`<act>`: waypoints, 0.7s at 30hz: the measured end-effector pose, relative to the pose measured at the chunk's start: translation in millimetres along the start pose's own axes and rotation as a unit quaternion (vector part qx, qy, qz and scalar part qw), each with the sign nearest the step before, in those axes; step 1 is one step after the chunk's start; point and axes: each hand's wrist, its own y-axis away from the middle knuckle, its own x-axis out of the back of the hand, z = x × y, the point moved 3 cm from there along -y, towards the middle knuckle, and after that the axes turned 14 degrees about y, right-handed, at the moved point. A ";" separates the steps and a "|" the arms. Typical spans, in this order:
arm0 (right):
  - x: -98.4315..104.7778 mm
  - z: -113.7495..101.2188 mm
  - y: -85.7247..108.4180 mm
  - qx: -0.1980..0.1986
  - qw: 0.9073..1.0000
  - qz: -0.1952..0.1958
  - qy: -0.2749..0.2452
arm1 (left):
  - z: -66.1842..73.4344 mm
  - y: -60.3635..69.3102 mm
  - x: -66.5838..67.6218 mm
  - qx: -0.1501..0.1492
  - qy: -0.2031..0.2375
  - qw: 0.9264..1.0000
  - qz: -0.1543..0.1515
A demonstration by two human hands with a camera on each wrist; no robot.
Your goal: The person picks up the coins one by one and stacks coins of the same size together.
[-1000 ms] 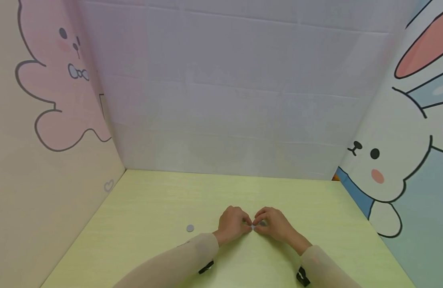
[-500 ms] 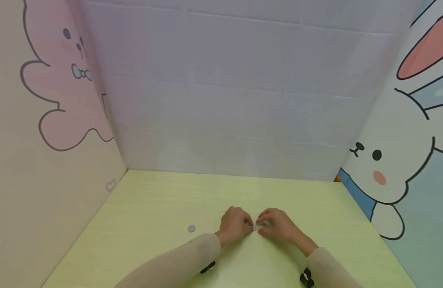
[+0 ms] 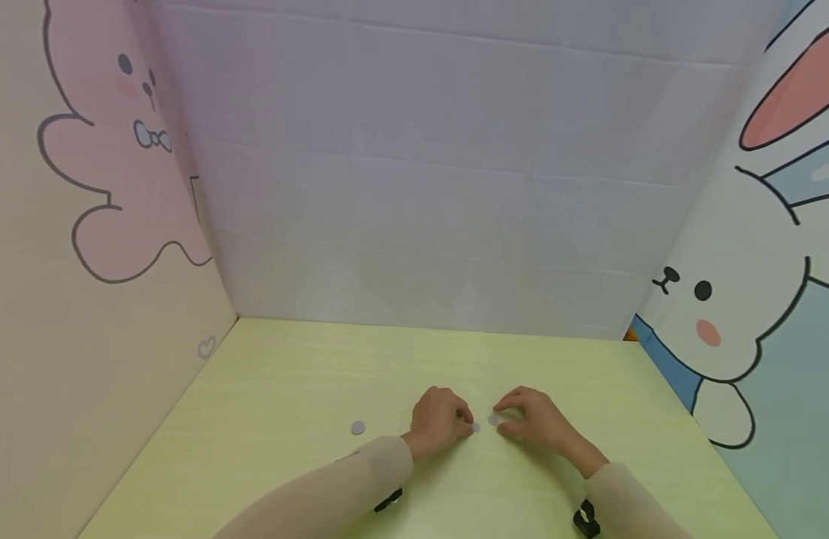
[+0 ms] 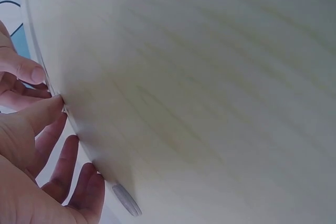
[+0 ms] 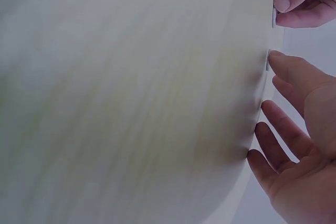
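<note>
Three small silver-grey, coin-like discs lie on the tabletop. My left hand (image 3: 438, 421) has thumb and index fingertips together at the edge of one disc (image 3: 476, 427), which pokes out beyond them. Just right of it, a second disc (image 3: 493, 421) lies between the parted thumb and index finger of my right hand (image 3: 537, 424). In the right wrist view a fingertip touches that disc (image 5: 268, 60) and the other fingers rest spread on the table. Alone to the left sits the third disc (image 3: 358, 427), seen nearly edge-on as a disc (image 4: 126, 200) in the left wrist view.
The pale yellow-green table (image 3: 307, 359) meets a whitish back panel (image 3: 414, 187). At the left stands a wall with a pink bear drawing (image 3: 125, 187), at the right one with a white rabbit drawing (image 3: 731, 299). Black straps show under both sleeves.
My right hand has moved right, away from my left hand, and its thumb and index finger have parted. A disc shows clearly between them now. My left hand stays in place.
</note>
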 end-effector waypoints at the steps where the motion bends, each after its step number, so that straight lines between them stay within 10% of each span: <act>1: -0.5 0.3 0.1 -0.002 1.000 -0.002 -0.001 | -0.2 0.3 -0.1 0.002 0.001 1.000 -0.001; 21: -4.0 -1.2 -4.2 -0.007 0.999 0.001 0.040 | 0.3 0.0 0.9 0.003 -0.005 1.000 -0.001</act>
